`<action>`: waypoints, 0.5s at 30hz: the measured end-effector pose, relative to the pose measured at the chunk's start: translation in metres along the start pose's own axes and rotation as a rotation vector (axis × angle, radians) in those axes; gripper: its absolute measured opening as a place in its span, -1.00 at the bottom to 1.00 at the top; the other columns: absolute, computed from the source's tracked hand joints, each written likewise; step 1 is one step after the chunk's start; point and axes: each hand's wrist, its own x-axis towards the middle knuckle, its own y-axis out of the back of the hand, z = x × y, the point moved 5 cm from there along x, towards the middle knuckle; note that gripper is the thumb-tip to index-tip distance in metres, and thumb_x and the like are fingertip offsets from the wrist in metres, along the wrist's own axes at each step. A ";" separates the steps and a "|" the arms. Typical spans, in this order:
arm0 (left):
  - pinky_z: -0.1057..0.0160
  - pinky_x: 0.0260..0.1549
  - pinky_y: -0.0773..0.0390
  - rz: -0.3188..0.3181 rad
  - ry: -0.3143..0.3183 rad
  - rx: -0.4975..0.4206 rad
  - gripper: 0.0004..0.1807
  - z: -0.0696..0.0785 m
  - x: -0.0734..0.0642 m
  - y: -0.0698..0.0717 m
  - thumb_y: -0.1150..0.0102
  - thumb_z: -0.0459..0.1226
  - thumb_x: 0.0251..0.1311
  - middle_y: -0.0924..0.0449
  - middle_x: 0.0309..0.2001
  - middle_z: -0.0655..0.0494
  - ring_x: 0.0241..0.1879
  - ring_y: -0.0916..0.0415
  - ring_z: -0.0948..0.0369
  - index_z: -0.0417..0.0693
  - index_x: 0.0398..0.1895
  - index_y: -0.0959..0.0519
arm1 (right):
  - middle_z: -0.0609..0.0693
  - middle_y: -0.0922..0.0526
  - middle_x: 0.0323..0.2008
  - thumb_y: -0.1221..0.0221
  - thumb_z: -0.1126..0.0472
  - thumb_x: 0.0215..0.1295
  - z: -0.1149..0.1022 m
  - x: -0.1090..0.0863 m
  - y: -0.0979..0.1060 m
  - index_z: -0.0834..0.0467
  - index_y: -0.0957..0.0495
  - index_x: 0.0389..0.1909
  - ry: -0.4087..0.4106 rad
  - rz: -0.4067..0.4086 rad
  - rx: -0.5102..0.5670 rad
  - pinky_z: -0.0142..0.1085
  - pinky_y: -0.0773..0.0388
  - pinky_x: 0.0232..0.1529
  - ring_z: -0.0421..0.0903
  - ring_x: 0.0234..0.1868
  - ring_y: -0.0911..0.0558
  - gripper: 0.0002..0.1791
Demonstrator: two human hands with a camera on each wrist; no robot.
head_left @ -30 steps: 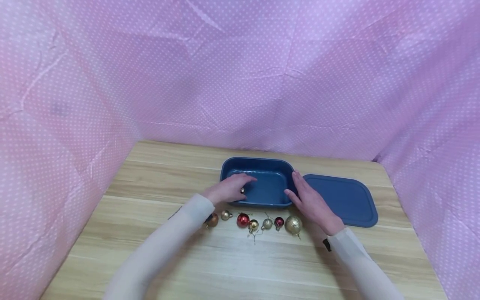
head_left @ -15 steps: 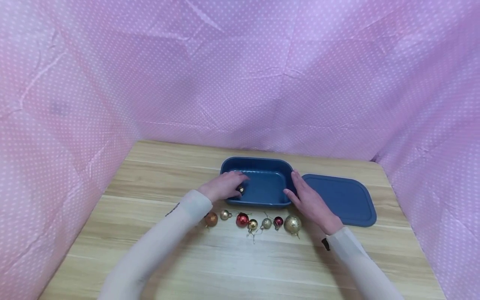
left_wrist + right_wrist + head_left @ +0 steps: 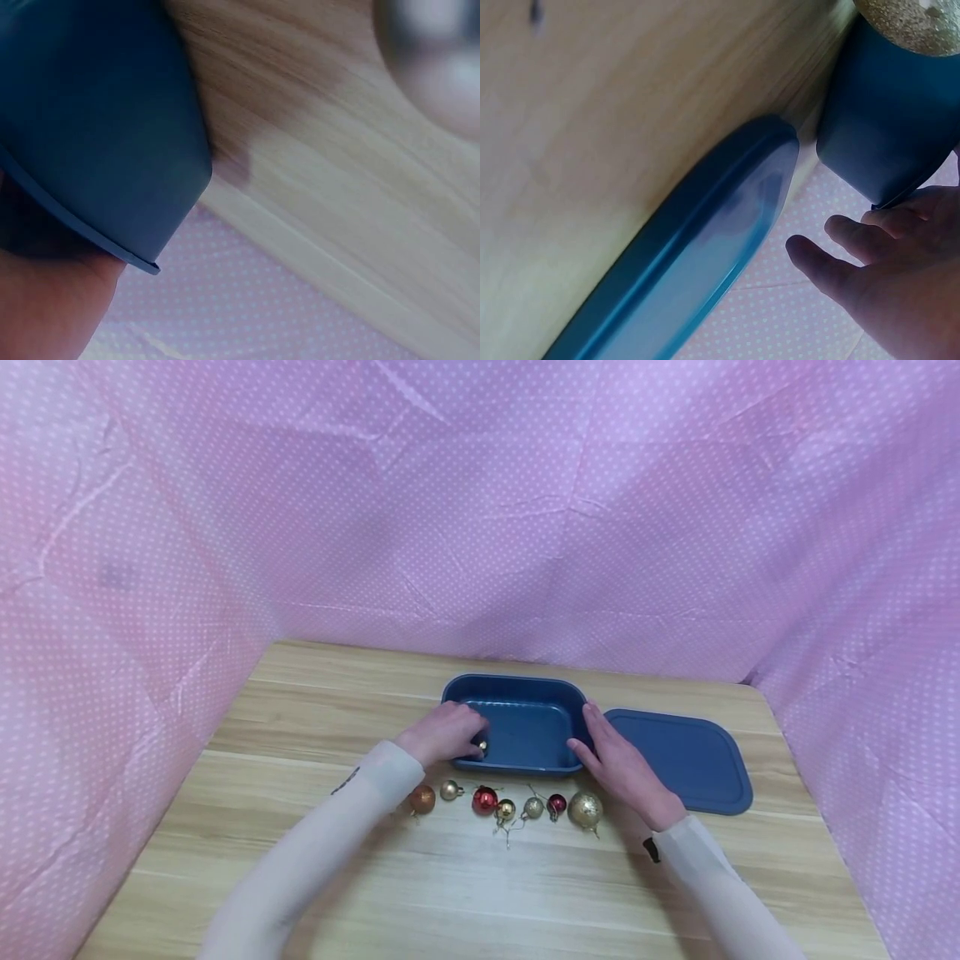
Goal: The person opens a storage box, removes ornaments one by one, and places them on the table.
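A deep blue rectangular container (image 3: 534,735) stands without its lid near the back of the table. My left hand (image 3: 444,732) reaches over its left rim, fingers curled down inside. Between thumb and fingers shows a small gold Christmas bauble (image 3: 482,747), mostly hidden by the hand. At the container's right end, my right hand (image 3: 624,767) rests against the rim with its fingers straight. In front of the container lies a row of baubles: a copper one (image 3: 422,799), a red one (image 3: 484,800), a large glittery gold one (image 3: 585,810) and several smaller ones.
The flat blue lid (image 3: 678,760) lies on the wooden table (image 3: 465,893) just right of the container, partly behind the right hand. Pink dotted cloth (image 3: 480,527) hangs behind and at both sides of the table.
The left hand's fingers have drawn in from spread to curled around the small gold bauble, and the hand has shifted slightly left. The right hand keeps its place at the rim.
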 end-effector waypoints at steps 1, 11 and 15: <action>0.16 -0.14 -0.64 0.002 0.000 -0.007 -0.80 0.000 0.000 0.000 -0.51 -0.06 0.19 -0.74 -0.28 0.23 -0.25 -0.66 0.24 0.08 -0.28 -0.73 | 0.25 0.09 0.64 0.09 -0.22 0.64 0.000 0.000 0.000 0.32 0.10 0.64 -0.001 0.000 0.002 0.18 -0.07 0.54 0.25 0.61 -0.03 -0.11; 0.16 -0.09 -0.64 0.007 0.002 -0.033 -0.85 0.001 -0.001 0.001 -0.47 -0.10 0.24 -0.77 -0.21 0.24 -0.21 -0.67 0.25 0.10 -0.20 -0.79 | 0.23 0.08 0.65 0.10 -0.26 0.62 -0.001 0.000 0.000 0.29 0.10 0.64 0.000 0.001 0.026 0.18 -0.08 0.54 0.22 0.61 -0.03 -0.09; 0.16 -0.10 -0.64 0.012 -0.002 -0.048 -0.83 0.003 -0.002 0.003 -0.44 -0.10 0.27 -0.77 -0.16 0.20 -0.18 -0.66 0.24 0.07 -0.15 -0.78 | 0.22 0.08 0.65 0.10 -0.27 0.62 0.000 0.000 0.000 0.28 0.10 0.65 -0.003 -0.002 0.028 0.18 -0.08 0.54 0.21 0.61 -0.03 -0.09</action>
